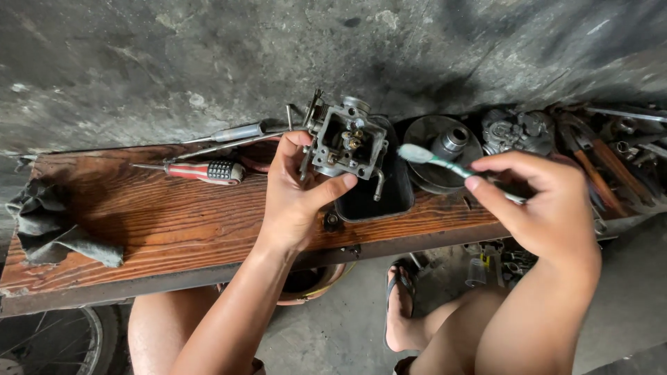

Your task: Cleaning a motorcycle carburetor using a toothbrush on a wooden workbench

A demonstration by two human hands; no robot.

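Head cam: left hand (295,191) is gripping a grimy carburetor body (346,142) over a black tray (375,198) on the wooden bench (167,222). Right hand (538,201) is pinching a toothbrush (441,163), bristles just beside the carb. Red-striped screwdriver (201,171) lies off to the left.

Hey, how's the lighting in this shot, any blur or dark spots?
Head view: soft, even daylight on the left hand, carburetor and wooden plank, all sharp; the toothbrush in the right hand is sharp too; the metal parts at far right sit in shadow.
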